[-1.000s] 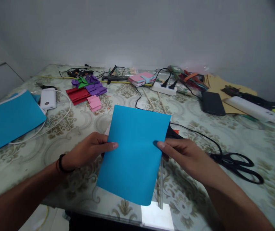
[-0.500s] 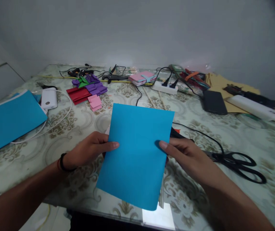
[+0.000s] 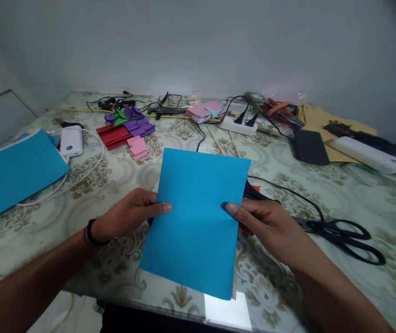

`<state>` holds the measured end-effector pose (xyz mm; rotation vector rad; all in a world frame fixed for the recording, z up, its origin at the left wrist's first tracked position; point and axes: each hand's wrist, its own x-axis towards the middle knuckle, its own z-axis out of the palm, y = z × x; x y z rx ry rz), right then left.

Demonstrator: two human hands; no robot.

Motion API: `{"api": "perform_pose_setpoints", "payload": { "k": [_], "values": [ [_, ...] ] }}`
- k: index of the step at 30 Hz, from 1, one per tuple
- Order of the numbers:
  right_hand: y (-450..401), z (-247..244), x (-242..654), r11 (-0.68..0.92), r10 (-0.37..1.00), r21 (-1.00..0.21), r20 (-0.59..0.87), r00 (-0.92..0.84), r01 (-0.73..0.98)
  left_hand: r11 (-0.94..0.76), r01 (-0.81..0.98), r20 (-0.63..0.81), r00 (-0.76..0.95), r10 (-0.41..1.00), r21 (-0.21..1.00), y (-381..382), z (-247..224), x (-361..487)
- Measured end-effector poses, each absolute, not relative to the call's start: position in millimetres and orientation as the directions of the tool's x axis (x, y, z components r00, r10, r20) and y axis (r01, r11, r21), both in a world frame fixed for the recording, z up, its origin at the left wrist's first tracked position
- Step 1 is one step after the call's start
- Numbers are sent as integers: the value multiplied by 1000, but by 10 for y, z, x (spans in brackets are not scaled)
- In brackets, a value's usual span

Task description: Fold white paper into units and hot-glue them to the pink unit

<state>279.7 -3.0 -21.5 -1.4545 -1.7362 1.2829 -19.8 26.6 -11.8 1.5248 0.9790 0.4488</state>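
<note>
A sheet of blue paper [image 3: 196,226] is held up over the table's front part, its face toward me. My left hand [image 3: 135,213] pinches its left edge, thumb on the front and fingers behind. On the right edge my right hand [image 3: 263,224] grips it the same way, with the fingers partly hidden behind the sheet. Black-handled scissors [image 3: 343,236] lie just right of my right hand. A black tool [image 3: 258,193] and a bit of orange are partly covered by the sheet and my hand.
More blue paper [image 3: 24,173] lies at the left beside a white power bank [image 3: 71,141] and its cable. Folded red [image 3: 114,136], purple [image 3: 139,126] and pink paper [image 3: 138,148] sit behind. A power strip [image 3: 238,125], a black phone-like slab [image 3: 311,147] and thin sticks [image 3: 234,143] lie farther back.
The sheet's lower right corner has swung slightly right and up, and the paper looks flatter. My right thumb has shifted a little left on it. Both hands keep their hold.
</note>
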Motion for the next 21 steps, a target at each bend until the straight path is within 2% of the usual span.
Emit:
{"api": "perform_pose_setpoints", "payload": {
  "k": [7, 14, 21],
  "values": [
    [-44, -145, 2788, 15, 908, -919, -152, -390, 394, 111, 248, -236, 557, 797, 962, 271, -133, -210],
    [-55, -194, 2796, -18, 936, -930, -145, -322, 367, 107, 263, -241, 553, 798, 959, 280, -129, -222],
    [-34, -167, 2795, -19, 904, -942, -159, -397, 336, 85, 198, -182, 551, 814, 976, 282, -103, -215]
  ]
}}
